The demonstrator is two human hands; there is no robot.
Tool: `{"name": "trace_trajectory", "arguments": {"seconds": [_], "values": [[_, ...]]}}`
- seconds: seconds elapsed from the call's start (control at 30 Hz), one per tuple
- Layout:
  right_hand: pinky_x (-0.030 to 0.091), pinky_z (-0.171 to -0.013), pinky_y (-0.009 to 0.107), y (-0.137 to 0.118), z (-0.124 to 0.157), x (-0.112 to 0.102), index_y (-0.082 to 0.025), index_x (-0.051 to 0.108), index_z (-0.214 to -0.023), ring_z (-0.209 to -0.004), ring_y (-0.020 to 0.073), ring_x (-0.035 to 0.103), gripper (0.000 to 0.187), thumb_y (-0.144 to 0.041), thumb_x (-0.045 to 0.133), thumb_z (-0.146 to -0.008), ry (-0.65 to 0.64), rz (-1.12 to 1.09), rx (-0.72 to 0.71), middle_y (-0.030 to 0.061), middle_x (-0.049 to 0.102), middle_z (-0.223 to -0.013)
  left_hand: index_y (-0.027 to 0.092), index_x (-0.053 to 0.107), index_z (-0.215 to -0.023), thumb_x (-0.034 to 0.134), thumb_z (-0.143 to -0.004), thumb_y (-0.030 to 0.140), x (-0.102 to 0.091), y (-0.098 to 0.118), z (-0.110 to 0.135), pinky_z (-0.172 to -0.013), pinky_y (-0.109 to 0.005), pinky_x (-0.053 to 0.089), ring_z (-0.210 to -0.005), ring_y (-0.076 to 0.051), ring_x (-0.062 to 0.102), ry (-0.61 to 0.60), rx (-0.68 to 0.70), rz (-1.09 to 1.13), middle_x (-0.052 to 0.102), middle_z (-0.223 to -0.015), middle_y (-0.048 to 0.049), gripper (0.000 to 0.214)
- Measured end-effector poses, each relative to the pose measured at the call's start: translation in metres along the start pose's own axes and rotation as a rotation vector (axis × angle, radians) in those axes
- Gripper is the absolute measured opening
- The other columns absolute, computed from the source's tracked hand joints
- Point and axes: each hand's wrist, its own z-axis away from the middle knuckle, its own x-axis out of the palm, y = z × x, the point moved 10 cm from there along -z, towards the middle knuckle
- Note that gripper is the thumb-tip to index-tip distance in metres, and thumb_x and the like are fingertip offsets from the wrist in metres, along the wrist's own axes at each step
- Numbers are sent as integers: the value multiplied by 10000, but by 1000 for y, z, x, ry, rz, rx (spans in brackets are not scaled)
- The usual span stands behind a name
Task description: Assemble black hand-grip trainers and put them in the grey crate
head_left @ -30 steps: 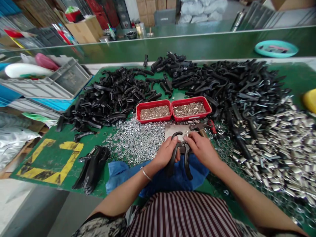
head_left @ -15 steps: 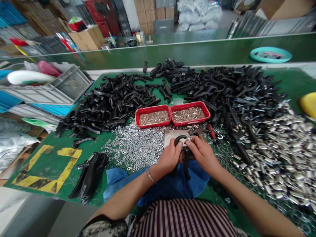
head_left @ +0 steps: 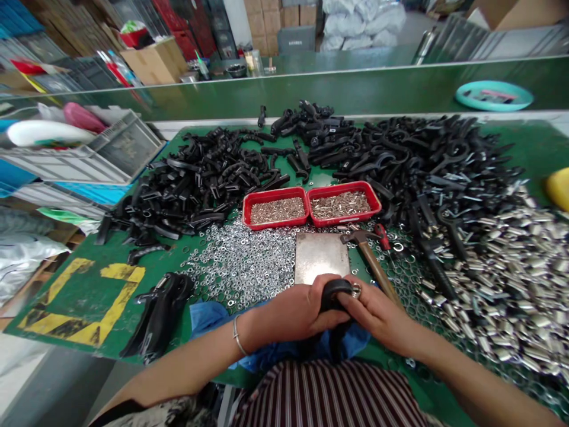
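My left hand (head_left: 291, 311) is wrapped round a black plastic handle assembly (head_left: 334, 290), held over a blue cloth (head_left: 213, 314) close to my body. My right hand (head_left: 377, 314) pinches the same assembly at its top, where a small silver ring or washer (head_left: 355, 290) shows. Just beyond my hands a bare metal plate (head_left: 320, 256) lies flat on the green table. A hammer (head_left: 371, 255) with a wooden shaft lies to the right of the plate.
Two red trays (head_left: 275, 210) (head_left: 344, 203) of small metal parts sit behind the plate. Silver washers (head_left: 240, 261) are spread left of it. Black plastic parts (head_left: 400, 160) are heaped across the back, silver sleeves (head_left: 511, 267) at right. Finished black handles (head_left: 160, 314) lie at left.
Both hands have drawn the black assembly back off the metal plate toward my body. The plate and the hammer are now uncovered.
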Motion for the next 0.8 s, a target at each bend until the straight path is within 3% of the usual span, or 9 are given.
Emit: {"name": "trace_trajectory", "arguments": {"seconds": [0.13, 0.23, 0.33, 0.43, 0.5, 0.6, 0.7, 0.8], "values": [[555, -872, 398, -22, 16, -10, -271, 570, -1281, -991, 237, 671, 317, -370, 404, -1030, -36, 83, 2, 91, 690, -1070, 201, 478, -1399, 582, -938, 482, -7, 35, 4, -829, -372, 567, -985, -284, 712, 47, 99, 14, 714, -1105, -156, 549], [560, -831, 392, -28, 14, -17, -251, 569, -1244, -952, 248, 692, 310, -387, 403, -1021, -61, 148, 13, 99, 707, -1041, 187, 472, -1409, 604, -921, 489, -12, 42, -2, -802, -355, 565, -921, -273, 720, 66, 115, 26, 721, -1041, -151, 589], [545, -823, 371, -18, -9, -27, -216, 590, -1159, -959, 242, 688, 329, -417, 363, -1029, -40, 186, 20, 104, 710, -1048, 172, 462, -1407, 624, -900, 508, -19, 15, -22, -806, -378, 560, -902, -284, 716, 62, 17, 31, 712, -1018, -148, 630], [518, -726, 351, 9, -45, -39, -195, 629, -1078, -821, 232, 677, 372, -475, 390, -1023, -66, 311, 67, 88, 719, -920, 176, 507, -1334, 642, -886, 473, -30, -17, -50, -884, -411, 538, -1005, -291, 684, 58, -7, 39, 690, -1108, -146, 554], [492, -701, 338, 27, -71, -64, -194, 667, -1047, -768, 222, 663, 377, -510, 467, -995, 3, 413, 79, 78, 721, -888, 192, 566, -1244, 602, -913, 445, -37, -33, -66, -926, -408, 517, -1041, -275, 665, 44, 6, -6, 690, -1107, -124, 419], [478, -739, 333, 52, -96, -122, -187, 705, -1048, -796, 211, 657, 313, -442, 540, -976, 260, 481, 53, 73, 732, -921, 216, 667, -971, 548, -944, 413, -46, -55, -79, -863, -378, 517, -896, -250, 677, -36, -58, -245, 696, -868, -81, 231], [461, -861, 384, 76, -115, -153, -168, 749, -924, -908, 245, 626, 230, -325, 582, -949, 341, 691, -7, 100, 724, -948, 210, 681, -789, 562, -937, 377, -71, -64, -94, -777, -369, 505, -739, -237, 654, -17, -97, -493, 652, -711, -78, 253], [435, -927, 422, 92, -141, -150, -154, 766, -921, -982, 276, 572, 226, -299, 593, -941, 286, 899, -46, 132, 709, -985, 172, 715, -889, 528, -954, 285, -98, -58, -131, -783, -383, 485, -791, -252, 664, 102, -34, -669, 696, -810, -122, 228]]}}
